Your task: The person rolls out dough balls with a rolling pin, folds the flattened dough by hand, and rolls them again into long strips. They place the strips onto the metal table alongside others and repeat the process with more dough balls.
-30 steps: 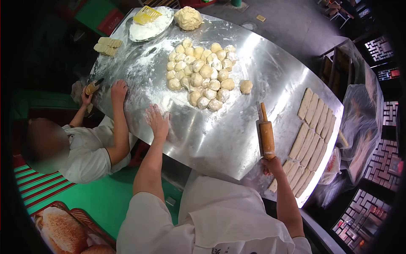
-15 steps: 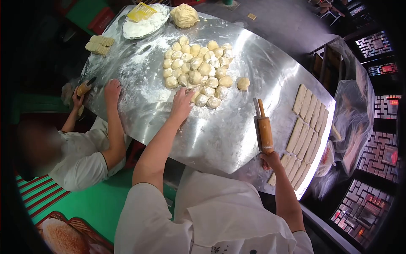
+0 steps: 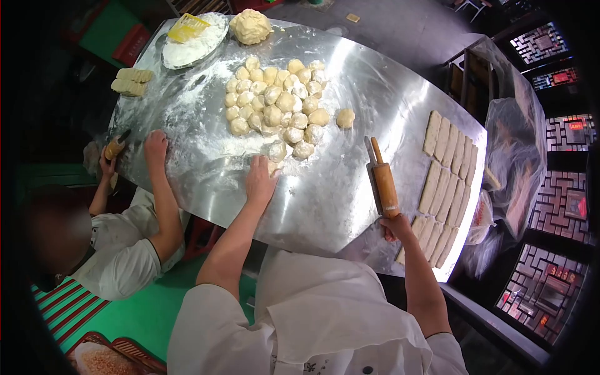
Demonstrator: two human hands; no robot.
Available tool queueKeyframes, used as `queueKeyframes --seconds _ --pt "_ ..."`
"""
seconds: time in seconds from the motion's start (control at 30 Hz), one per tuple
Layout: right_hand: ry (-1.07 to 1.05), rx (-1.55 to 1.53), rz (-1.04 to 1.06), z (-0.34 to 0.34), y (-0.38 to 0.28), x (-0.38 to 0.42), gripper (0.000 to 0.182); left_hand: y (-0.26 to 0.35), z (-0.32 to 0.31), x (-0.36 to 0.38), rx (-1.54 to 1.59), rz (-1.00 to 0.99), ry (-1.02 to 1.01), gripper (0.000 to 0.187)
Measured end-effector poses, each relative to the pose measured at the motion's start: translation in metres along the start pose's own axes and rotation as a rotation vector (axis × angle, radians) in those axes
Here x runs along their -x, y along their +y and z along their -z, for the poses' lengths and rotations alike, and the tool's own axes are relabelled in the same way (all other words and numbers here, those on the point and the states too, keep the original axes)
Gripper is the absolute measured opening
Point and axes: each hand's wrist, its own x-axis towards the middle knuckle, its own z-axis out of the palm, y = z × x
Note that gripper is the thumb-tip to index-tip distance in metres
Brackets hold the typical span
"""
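My left hand [image 3: 259,182] is low over the steel table [image 3: 306,215], fingers curled on a dough ball [image 3: 274,167] that they mostly hide. Just beyond its fingertips sits a floured dough ball [image 3: 277,150], at the near edge of a cluster of dough balls [image 3: 272,114]. A single dough ball [image 3: 345,118] lies apart on the cluster's right. In my right hand [image 3: 397,226] is the near handle of a wooden rolling pin [image 3: 385,190], its far handle pointing away from me. The pin's dark shadow or reflection shows along its left side.
Rows of dough strips [image 3: 445,169] line the table's right side. At the back stand a flour bowl [image 3: 194,53] with a yellow scraper [image 3: 187,28] and a large dough lump [image 3: 250,27]. On the left, a co-worker's hand [image 3: 156,144] rests near stacked dough pieces [image 3: 131,82].
My left hand has drawn back toward me from the cluster's near edge, bringing a dough ball along. My right hand still grips the rolling pin. The whole view has shifted slightly.
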Motion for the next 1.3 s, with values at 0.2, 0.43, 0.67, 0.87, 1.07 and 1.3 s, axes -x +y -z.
queueKeyframes --seconds 0.2,0.43,0.67,0.87,1.07,1.3 --pt "-0.016 -0.032 0.007 0.001 -0.003 -0.003 0.036 0.037 -0.009 0.005 0.101 -0.1 -0.161 0.043" --pt "-0.03 0.004 0.04 0.003 -0.003 0.001 0.04 0.027 0.012 -0.035 0.137 -0.052 -0.042 0.037" --pt "-0.042 -0.015 0.042 0.005 -0.005 -0.002 0.039 0.031 -0.006 0.001 -0.077 0.049 -0.146 0.048" --pt "-0.036 -0.03 0.014 0.003 -0.002 0.0 0.038 0.065 -0.017 0.08 0.005 -0.334 -0.296 0.054" --pt "-0.015 -0.024 0.058 0.003 -0.005 -0.002 0.039 -0.008 0.007 0.061 -0.105 -0.016 -0.022 0.046" --pt "0.024 -0.006 0.032 -0.002 0.001 0.001 0.037 0.019 -0.02 0.014 0.043 -0.164 -0.144 0.057"
